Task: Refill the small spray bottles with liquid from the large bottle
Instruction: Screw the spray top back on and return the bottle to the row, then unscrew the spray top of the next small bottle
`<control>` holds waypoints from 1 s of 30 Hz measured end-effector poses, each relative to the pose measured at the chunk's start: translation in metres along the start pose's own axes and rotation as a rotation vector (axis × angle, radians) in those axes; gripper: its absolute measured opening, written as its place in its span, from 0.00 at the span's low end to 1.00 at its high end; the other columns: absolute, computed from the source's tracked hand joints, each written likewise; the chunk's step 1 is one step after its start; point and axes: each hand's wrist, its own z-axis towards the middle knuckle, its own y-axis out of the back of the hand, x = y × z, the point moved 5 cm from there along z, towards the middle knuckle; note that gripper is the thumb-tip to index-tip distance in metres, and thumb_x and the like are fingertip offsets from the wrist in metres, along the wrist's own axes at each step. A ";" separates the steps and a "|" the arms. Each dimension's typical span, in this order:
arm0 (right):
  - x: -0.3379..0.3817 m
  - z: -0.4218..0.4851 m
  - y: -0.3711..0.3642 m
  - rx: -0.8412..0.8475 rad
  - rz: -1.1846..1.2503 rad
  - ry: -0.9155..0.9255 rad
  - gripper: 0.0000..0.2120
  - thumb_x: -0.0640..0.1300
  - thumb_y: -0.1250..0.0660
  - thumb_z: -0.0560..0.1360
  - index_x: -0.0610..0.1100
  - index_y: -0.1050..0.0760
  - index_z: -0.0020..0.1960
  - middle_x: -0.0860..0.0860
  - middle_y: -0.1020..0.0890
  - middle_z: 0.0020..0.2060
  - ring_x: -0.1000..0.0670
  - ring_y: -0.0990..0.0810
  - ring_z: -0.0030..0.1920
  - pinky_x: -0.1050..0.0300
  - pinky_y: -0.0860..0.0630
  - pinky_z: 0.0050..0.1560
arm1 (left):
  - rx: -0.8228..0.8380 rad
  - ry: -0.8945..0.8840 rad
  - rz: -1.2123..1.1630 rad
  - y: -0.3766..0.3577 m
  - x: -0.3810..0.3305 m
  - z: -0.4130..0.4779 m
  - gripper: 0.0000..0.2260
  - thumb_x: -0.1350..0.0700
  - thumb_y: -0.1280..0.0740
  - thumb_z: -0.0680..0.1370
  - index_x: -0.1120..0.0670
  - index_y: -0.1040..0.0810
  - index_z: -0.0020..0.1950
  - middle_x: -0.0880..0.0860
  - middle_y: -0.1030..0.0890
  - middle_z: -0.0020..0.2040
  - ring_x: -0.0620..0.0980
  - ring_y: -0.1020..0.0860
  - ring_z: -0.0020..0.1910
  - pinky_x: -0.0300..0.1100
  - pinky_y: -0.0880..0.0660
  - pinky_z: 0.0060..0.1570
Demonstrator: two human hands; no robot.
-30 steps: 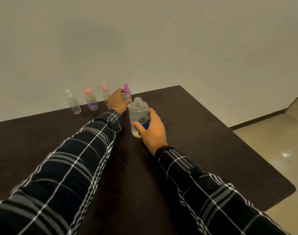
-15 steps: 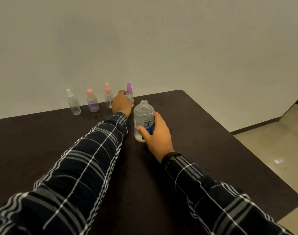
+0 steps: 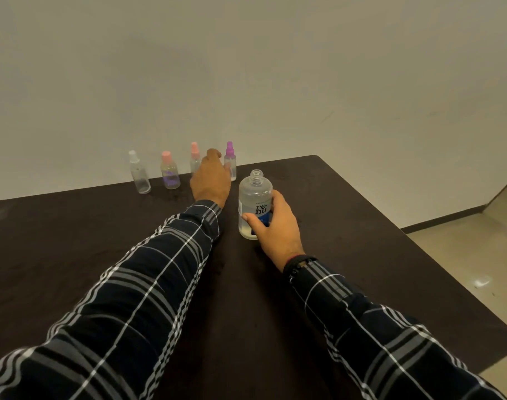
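The large clear bottle [image 3: 253, 203] stands uncapped on the dark table [image 3: 362, 226], with a little liquid at its bottom. My right hand [image 3: 275, 226] grips its lower half from the right. Four small spray bottles line the table's far edge: a white-capped one [image 3: 139, 176], a pink-capped one with a purple label [image 3: 170, 171], a slim pink-topped one [image 3: 194, 158] and a purple-topped one [image 3: 230, 163]. My left hand [image 3: 210, 180] reaches between the last two. Its thumb lies against the purple-topped bottle and its fingers curl at that bottle's far side, partly hiding the slim pink one.
A plain wall rises just behind the row of bottles. The table's right edge drops to a tiled floor [image 3: 463, 255] with a dark skirting. Both sleeves are dark plaid.
Both hands stay where they were, the left at the purple-topped bottle and the right on the large bottle. The view has shifted slightly.
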 end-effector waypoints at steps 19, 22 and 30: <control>-0.006 0.004 0.000 0.022 0.008 -0.038 0.30 0.48 0.26 0.74 0.52 0.35 0.71 0.56 0.26 0.67 0.61 0.31 0.62 0.59 0.32 0.67 | -0.070 0.197 -0.201 0.017 0.028 0.016 0.23 0.63 0.40 0.83 0.45 0.38 0.75 0.59 0.26 0.65 0.59 0.22 0.59 0.51 0.26 0.57; -0.005 0.003 0.000 0.023 0.010 -0.027 0.29 0.48 0.26 0.74 0.51 0.34 0.71 0.56 0.26 0.66 0.62 0.31 0.61 0.62 0.33 0.64 | -0.045 0.228 -0.196 0.019 0.030 0.017 0.25 0.62 0.36 0.81 0.46 0.38 0.74 0.59 0.23 0.63 0.59 0.21 0.59 0.52 0.27 0.59; 0.000 0.000 0.001 0.021 0.013 0.015 0.26 0.48 0.25 0.73 0.49 0.31 0.67 0.53 0.23 0.61 0.56 0.25 0.59 0.60 0.29 0.59 | 0.130 0.130 -0.181 0.062 0.038 -0.040 0.24 0.51 0.28 0.77 0.57 0.29 0.70 0.55 0.17 0.57 0.56 0.19 0.58 0.50 0.24 0.61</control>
